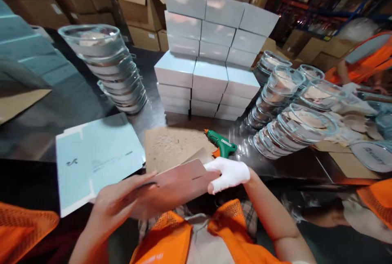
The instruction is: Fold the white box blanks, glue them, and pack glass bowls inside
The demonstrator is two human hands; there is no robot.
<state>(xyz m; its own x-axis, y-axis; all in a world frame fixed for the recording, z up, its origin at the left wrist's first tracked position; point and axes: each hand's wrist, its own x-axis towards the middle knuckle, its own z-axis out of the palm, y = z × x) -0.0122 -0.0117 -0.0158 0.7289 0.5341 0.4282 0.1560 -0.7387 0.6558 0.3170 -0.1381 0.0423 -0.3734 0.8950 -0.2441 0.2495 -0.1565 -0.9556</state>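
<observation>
Between my hands, close to my chest, is a partly folded cardboard box (177,188) whose near side lies in shadow. My left hand (114,202) is bare and grips its left end, fingers along the upper edge. A white glove with bare fingertips covers my right hand (229,175), which holds the box's right end between thumb and fingers. Just beyond that hand, a green glue gun (223,143) with an orange nozzle and trigger rests on the table. Left of my hands lies a flat pale-blue box blank (101,155) with printing on it.
Stacked white boxes (210,74) stand ahead behind a stained cardboard sheet (174,143). Stacks of clear round containers rise at left (113,70) and right (284,129). Co-workers in orange vests (364,57) are at the right; another orange garment (24,231) shows at lower left.
</observation>
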